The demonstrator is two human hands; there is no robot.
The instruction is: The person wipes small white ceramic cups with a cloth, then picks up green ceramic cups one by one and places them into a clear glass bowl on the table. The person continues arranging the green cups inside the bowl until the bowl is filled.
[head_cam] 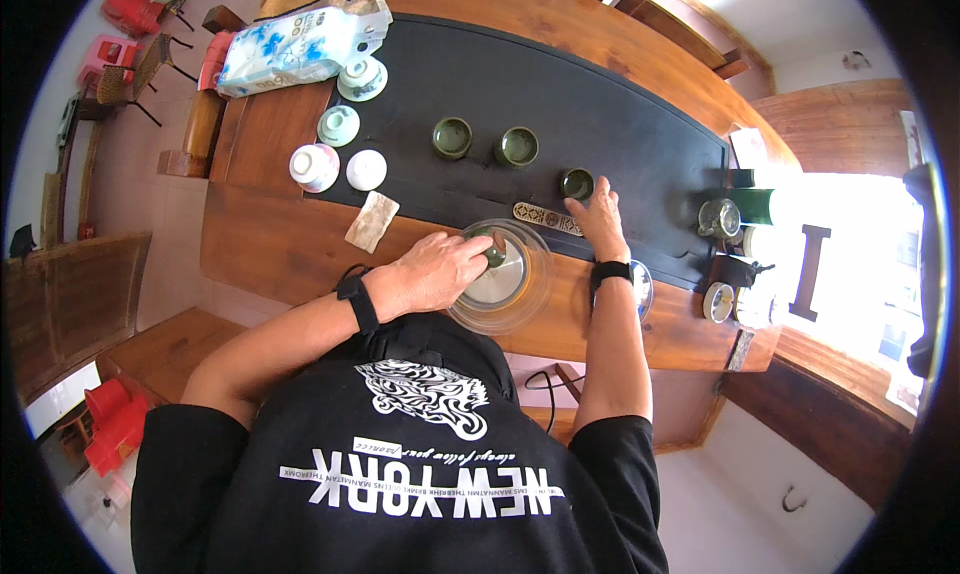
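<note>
My left hand (439, 270) holds a small dark green teacup (495, 252) in a clear glass bowl (539, 296) at the table's near edge. On the black tea tray (637, 139), my right hand (602, 218) has its thumb and fingers against the near right side of another green teacup (577, 185). Two more green teacups, one (452, 137) farther left and one (518, 146) between, stand upright on the tray. A patterned metal strip (546, 218) lies between the bowl and the right-hand cup.
Pale cups and lids (314, 167) stand at the tray's left edge, beside a folded cloth (372, 221). A blue-and-white package (285, 53) lies behind them. A glass teapot (718, 218) and several containers line the right side. A clear, round-edged object (642, 289) is partly hidden by my right wrist.
</note>
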